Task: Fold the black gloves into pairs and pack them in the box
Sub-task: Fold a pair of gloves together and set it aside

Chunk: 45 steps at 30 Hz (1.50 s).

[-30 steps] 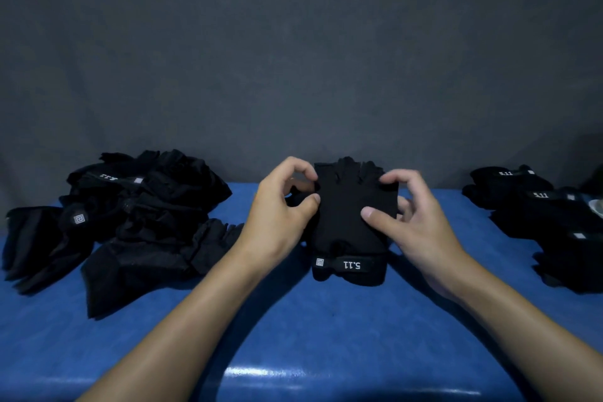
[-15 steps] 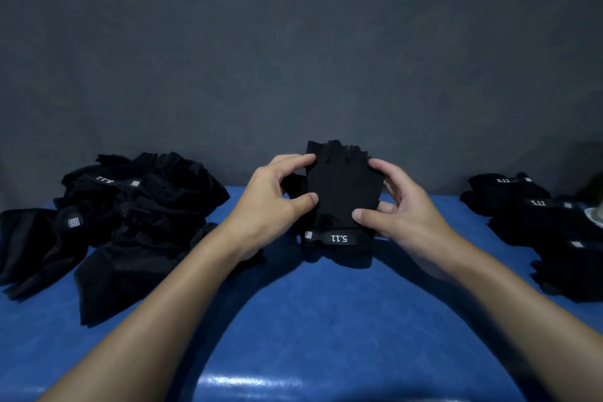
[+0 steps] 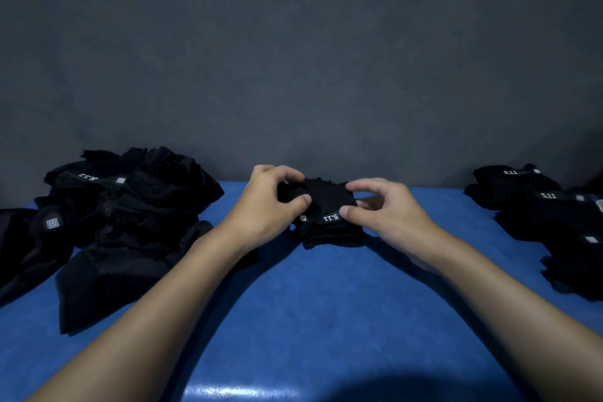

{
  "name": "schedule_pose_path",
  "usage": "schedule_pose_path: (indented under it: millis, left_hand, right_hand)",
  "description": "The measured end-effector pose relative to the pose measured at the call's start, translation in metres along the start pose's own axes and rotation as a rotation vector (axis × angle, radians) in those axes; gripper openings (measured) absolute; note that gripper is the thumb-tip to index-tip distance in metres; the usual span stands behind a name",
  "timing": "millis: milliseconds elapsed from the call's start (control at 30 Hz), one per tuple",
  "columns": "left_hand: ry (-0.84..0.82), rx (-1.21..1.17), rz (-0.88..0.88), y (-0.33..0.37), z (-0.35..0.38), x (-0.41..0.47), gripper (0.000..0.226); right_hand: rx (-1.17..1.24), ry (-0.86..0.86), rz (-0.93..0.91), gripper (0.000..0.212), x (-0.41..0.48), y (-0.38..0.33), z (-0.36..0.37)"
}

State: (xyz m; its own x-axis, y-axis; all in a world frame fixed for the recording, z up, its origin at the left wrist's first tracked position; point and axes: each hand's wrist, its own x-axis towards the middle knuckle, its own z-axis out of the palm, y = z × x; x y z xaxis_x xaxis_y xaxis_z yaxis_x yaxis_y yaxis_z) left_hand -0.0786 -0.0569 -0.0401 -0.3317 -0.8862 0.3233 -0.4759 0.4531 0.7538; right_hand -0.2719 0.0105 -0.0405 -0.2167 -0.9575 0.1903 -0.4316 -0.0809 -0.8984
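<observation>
Hands meet at the middle of the blue desk (image 3: 326,320), near its far edge. The left hand (image 3: 267,206) and the right hand (image 3: 385,209) both hold one black glove pair (image 3: 326,206). The pair rests low on the desk between them, bunched up and partly folded over. A strap with white "5.11" letters, upside down, runs across its front.

The left hand's fingers (image 3: 284,171) curl over the top left of the pair, and its thumb presses on the front. The right hand's fingers (image 3: 365,185) curl over the top right, and its thumb presses down just beside the white letters. Both hands are closed on the cloth.

A messy pile of loose black gloves (image 3: 124,222) lies on the left side of the desk, well apart from the hands. A row of folded black gloves (image 3: 535,206) sits on the right side, some showing the same white letters. A dark grey wall (image 3: 293,59) stands behind the desk.
</observation>
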Motion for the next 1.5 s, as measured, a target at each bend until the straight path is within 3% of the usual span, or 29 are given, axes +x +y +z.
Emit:
schedule_pose_path:
  millis: [100, 333, 733, 967, 1200, 1333, 1500]
  left_hand:
    - [-0.103, 0.064, -0.008, -0.002, 0.001, -0.003, 0.032]
    - [-0.143, 0.079, 0.026, 0.003, 0.001, -0.008, 0.029]
    - [-0.302, -0.075, 0.04, 0.022, 0.014, -0.033, 0.025]
    - [-0.176, -0.011, 0.047, 0.023, 0.014, -0.029, 0.018]
    - [-0.264, 0.178, 0.049, 0.013, 0.023, -0.029, 0.03]
    - [-0.268, 0.18, 0.028, 0.015, 0.023, -0.027, 0.04]
    - [-0.205, 0.142, 0.087, 0.018, 0.019, -0.028, 0.042]
  right_hand:
    - [-0.065, -0.054, -0.002, 0.027, -0.003, 0.007, 0.0]
    - [-0.149, -0.134, 0.006, 0.034, -0.014, 0.006, -0.008]
    - [-0.214, -0.145, 0.06, 0.022, -0.058, 0.007, -0.047]
    - [-0.168, -0.079, 0.043, 0.017, -0.06, 0.01, -0.053]
    - [-0.181, -0.069, 0.058, 0.02, -0.055, 0.011, -0.046]
    - [-0.227, -0.06, 0.05, 0.022, -0.054, 0.012, -0.042]
    - [-0.111, -0.009, 0.004, 0.021, -0.056, 0.008, -0.041]
